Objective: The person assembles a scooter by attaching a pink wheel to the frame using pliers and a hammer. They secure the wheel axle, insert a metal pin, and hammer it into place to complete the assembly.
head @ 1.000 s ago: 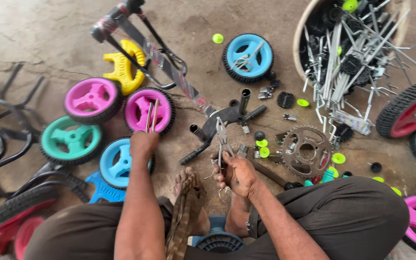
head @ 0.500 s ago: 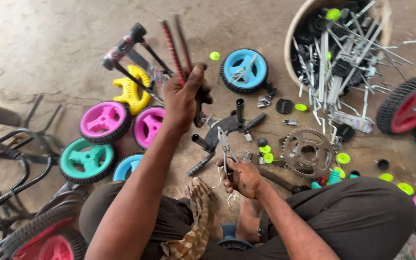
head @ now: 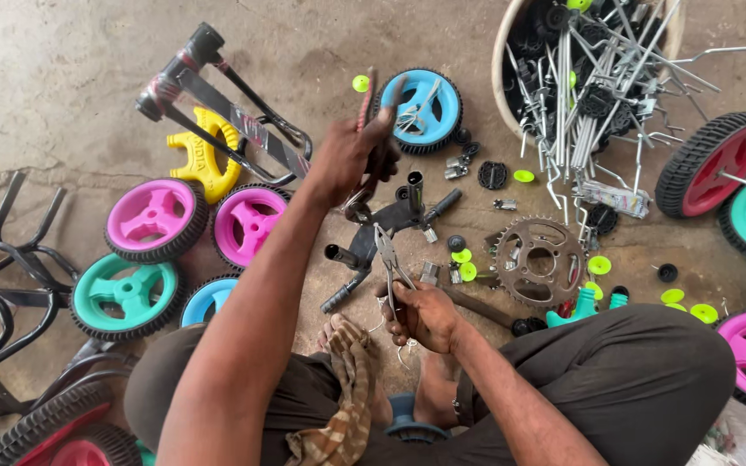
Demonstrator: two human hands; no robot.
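Loose pink wheels [head: 153, 217] lie unfitted at left, the left hand [head: 347, 155] is raised with fingers clenched around a red-striped rod [head: 364, 97], the right hand [head: 420, 312] grips pliers [head: 388, 255] over scattered brackets, and a sprocket [head: 539, 261] waits: assembly looks barely begun.

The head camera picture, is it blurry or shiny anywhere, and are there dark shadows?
In the head view, light is soft and even, with only faint shadows under the wheels. The left hand and the red rod it grips look slightly smeared; the right hand with pliers is sharp. Metal rods in the basket glint a little.
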